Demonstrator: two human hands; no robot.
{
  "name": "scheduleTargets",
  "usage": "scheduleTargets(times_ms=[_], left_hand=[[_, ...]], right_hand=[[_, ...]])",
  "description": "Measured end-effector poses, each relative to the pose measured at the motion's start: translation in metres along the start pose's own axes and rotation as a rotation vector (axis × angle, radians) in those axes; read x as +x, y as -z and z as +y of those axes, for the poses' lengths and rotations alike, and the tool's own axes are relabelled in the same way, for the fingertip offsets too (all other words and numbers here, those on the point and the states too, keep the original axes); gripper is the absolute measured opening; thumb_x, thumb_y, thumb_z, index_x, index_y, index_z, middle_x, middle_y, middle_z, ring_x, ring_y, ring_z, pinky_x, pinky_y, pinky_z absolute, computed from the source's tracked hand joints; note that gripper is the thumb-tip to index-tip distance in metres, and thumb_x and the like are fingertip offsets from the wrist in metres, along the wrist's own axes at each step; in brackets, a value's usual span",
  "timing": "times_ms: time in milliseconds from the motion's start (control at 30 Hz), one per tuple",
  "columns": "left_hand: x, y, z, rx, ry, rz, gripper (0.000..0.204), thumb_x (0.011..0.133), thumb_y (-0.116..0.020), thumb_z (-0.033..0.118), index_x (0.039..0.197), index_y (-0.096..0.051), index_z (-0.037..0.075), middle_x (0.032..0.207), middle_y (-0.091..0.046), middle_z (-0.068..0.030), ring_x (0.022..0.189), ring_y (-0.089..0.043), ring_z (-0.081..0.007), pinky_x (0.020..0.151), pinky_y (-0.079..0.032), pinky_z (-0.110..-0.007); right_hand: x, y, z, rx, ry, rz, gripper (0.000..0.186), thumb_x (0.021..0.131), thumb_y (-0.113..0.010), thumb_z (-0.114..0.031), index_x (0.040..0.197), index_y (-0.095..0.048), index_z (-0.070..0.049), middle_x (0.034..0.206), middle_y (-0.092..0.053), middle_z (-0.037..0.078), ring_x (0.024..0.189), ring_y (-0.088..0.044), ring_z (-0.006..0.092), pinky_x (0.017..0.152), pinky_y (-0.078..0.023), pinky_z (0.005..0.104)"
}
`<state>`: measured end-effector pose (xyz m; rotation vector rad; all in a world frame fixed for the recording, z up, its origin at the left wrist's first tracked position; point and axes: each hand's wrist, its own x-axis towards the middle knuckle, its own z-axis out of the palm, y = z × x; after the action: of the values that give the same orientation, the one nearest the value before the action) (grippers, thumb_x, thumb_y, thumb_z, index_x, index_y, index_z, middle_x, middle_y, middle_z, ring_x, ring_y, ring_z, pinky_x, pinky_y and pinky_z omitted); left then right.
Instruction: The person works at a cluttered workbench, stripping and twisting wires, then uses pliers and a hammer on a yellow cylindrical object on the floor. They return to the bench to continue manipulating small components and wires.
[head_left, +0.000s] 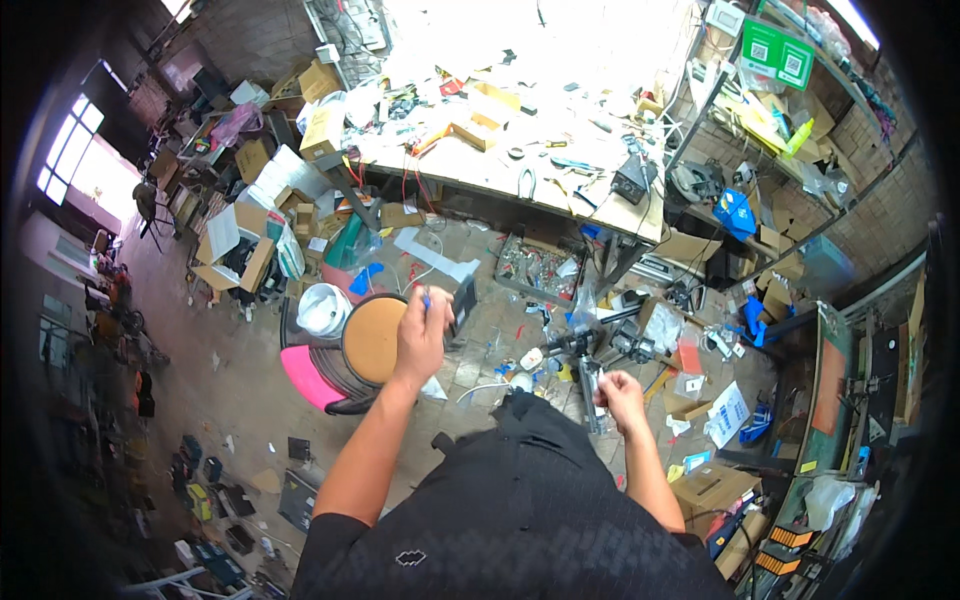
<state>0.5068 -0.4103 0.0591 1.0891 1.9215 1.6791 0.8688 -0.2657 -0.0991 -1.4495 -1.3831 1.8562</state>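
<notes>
My left hand (424, 335) is raised in front of me, above a round stool (374, 345) with a tan seat. Its fingers are closed round a small blue thing (427, 299), mostly hidden. Just right of these fingers is a dark flat panel (464, 302); whether the hand touches it I cannot tell. Over on the right, my right hand (622, 400) has its fingers pinched together, and what they hold, if anything, is too small to make out. Beside it stands a dark metal stand (587, 372) with a clamp-like head.
Ahead is a brightly lit workbench (640, 205) with pliers (527, 182), wires and boxes. Beneath it lies a tray of small parts (545, 268). A white bucket (323, 309) and a pink-edged chair (308, 376) stand left. Cardboard boxes (712, 492) and litter crowd the floor at right.
</notes>
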Motion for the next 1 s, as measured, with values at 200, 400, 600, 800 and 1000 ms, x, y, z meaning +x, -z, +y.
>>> scheduleTargets(times_ms=[200,400,600,800,1000], left_hand=[[0.162,0.002,-0.045,0.112,-0.07,0.086,0.025,0.113,-0.049,0.025,0.111,-0.064,0.005,0.093,-0.069,-0.0073,0.091,-0.066,-0.0172,0.085,-0.051,-0.033],[0.331,0.002,-0.109,0.217,-0.047,0.068,0.033,0.114,-0.047,0.032,0.126,-0.066,0.008,0.097,-0.07,-0.0041,0.087,-0.061,-0.0114,0.083,-0.052,-0.029],[0.487,-0.011,-0.208,0.121,0.07,-0.061,0.036,0.113,-0.047,0.032,0.127,-0.063,0.002,0.1,-0.069,-0.0064,0.089,-0.063,-0.0127,0.083,-0.052,-0.03],[0.602,-0.025,-0.297,0.18,0.212,-0.14,0.043,0.111,-0.049,0.037,0.127,-0.062,0.0,0.106,-0.072,-0.0101,0.096,-0.066,-0.0187,0.089,-0.052,-0.034],[0.672,0.01,-0.4,0.921,-0.304,-0.319,0.032,0.108,-0.043,0.021,0.132,-0.062,0.009,0.119,-0.068,-0.022,0.107,-0.067,-0.0363,0.095,-0.051,-0.045]], right_hand=[[0.09,-0.07,-0.098,-0.036,0.059,-0.143,0.012,0.101,-0.069,-0.016,0.1,-0.067,-0.004,0.081,-0.07,0.003,0.067,-0.067,0.0125,0.062,-0.054,0.0281],[0.146,-0.112,-0.171,0.156,-0.02,-0.109,0.017,0.099,-0.072,-0.019,0.103,-0.069,-0.003,0.085,-0.073,0.005,0.072,-0.07,0.0137,0.067,-0.058,0.0286],[0.204,-0.164,-0.221,0.294,-0.056,-0.018,0.014,0.101,-0.072,-0.019,0.104,-0.066,-0.006,0.086,-0.071,0.005,0.072,-0.07,0.0147,0.07,-0.06,0.0296],[0.259,-0.235,-0.279,0.439,-0.034,0.035,0.013,0.098,-0.073,-0.011,0.105,-0.067,-0.002,0.093,-0.073,0.008,0.083,-0.073,0.0155,0.077,-0.063,0.0318],[0.298,-0.285,-0.321,0.388,0.081,0.076,0.009,0.097,-0.073,-0.002,0.104,-0.068,-0.002,0.098,-0.074,0.009,0.09,-0.074,0.0158,0.078,-0.063,0.0319]])
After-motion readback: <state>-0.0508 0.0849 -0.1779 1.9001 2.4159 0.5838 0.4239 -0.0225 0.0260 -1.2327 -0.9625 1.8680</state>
